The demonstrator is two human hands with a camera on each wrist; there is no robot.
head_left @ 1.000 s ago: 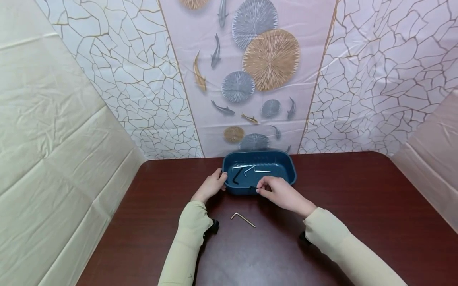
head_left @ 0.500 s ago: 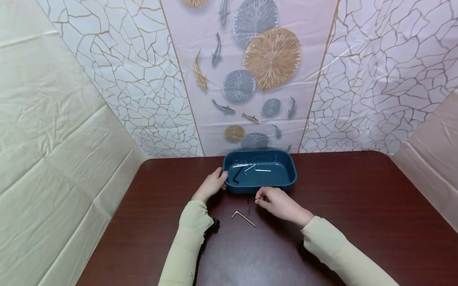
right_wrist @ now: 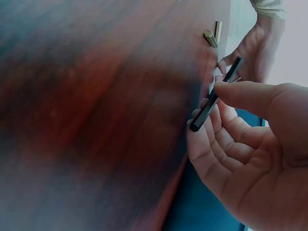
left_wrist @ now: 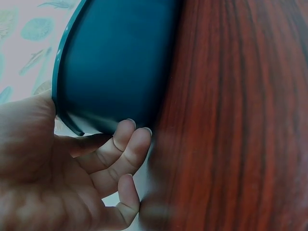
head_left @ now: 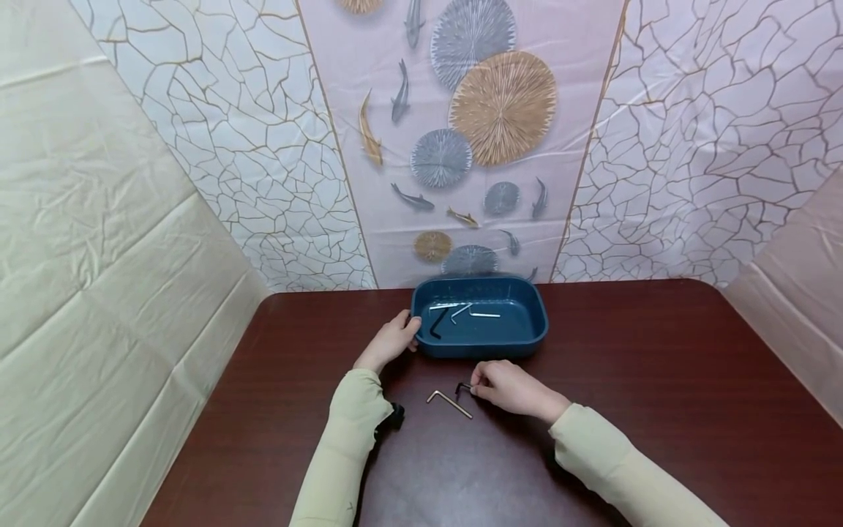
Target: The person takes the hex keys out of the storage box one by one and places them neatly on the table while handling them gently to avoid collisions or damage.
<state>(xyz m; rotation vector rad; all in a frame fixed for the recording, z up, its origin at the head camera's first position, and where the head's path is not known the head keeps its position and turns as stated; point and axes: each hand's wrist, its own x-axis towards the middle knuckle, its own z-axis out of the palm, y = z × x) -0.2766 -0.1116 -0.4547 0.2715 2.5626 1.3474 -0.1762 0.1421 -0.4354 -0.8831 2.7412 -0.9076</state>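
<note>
Head cam: the left hand [head_left: 388,340] has the blue tray [head_left: 516,322] gripped by its end, and the right hand [head_left: 514,388] pinches a black hex key [head_left: 464,386] on the near side of it, just beside a brass-coloured key [head_left: 451,405]. Left wrist: bent fingers touch the tray's outer wall. Right wrist: yep, thumb's pressing that black key against the fingers.
</note>
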